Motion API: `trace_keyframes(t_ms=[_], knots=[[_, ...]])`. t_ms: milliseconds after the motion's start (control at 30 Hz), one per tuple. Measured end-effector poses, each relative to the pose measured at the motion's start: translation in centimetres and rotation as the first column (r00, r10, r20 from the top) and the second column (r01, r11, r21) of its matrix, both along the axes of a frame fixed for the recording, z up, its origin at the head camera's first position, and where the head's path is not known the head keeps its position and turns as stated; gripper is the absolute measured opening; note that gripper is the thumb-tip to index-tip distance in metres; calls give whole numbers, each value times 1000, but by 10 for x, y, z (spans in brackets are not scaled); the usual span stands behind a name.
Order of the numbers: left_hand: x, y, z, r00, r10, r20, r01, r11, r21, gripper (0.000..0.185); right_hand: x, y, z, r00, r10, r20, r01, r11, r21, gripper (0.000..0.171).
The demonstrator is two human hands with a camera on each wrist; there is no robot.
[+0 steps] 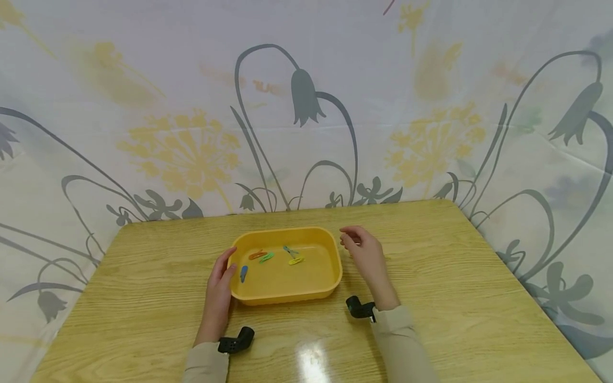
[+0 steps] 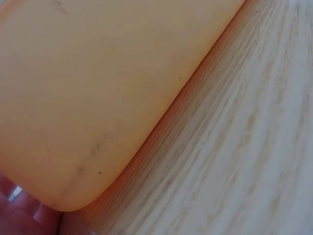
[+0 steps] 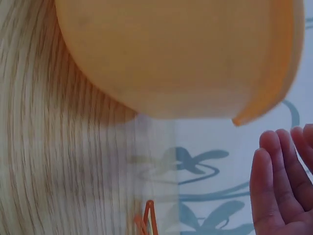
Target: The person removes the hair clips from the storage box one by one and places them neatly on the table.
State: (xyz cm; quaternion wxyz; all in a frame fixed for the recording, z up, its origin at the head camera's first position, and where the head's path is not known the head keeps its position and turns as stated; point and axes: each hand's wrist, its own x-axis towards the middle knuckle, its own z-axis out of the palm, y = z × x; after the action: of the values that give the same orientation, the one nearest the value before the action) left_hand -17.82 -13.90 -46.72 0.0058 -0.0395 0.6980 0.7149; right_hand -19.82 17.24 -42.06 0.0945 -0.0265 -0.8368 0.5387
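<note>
A yellow plastic tray (image 1: 287,282) stands on the table, holding several small colored clips. They include a blue clip (image 1: 243,273), an orange clip (image 1: 257,255), a green clip (image 1: 266,257), a teal clip (image 1: 290,251) and a yellow clip (image 1: 296,260). My left hand (image 1: 220,284) grips the tray's left side, thumb at the rim. Just past the tray's right rim, my right hand (image 1: 366,252) hovers with loosely bent fingers and nothing visible in them. In the right wrist view, its fingers (image 3: 279,181) are apart from the tray wall (image 3: 181,58).
Another orange clip (image 3: 150,215) shows low in the right wrist view, on the table beside the tray. The wood-grain table (image 1: 455,298) ends at a flower-patterned cloth (image 1: 306,159) at the back. Black wrist cameras (image 1: 237,342) sit on both wrists.
</note>
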Motion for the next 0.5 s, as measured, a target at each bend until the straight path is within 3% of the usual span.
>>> trace_keyframes(t_ms=[267,500], knots=[[0,0,-2,1000,-2,-30,1,1000,-20,39,3,-24,1,994,97,-53,-95,995,43,23],[1,0,-1,1000,-2,-20,1,1000,-26,38,6,-41,-1,984,171,-59,-159,974,161,23]])
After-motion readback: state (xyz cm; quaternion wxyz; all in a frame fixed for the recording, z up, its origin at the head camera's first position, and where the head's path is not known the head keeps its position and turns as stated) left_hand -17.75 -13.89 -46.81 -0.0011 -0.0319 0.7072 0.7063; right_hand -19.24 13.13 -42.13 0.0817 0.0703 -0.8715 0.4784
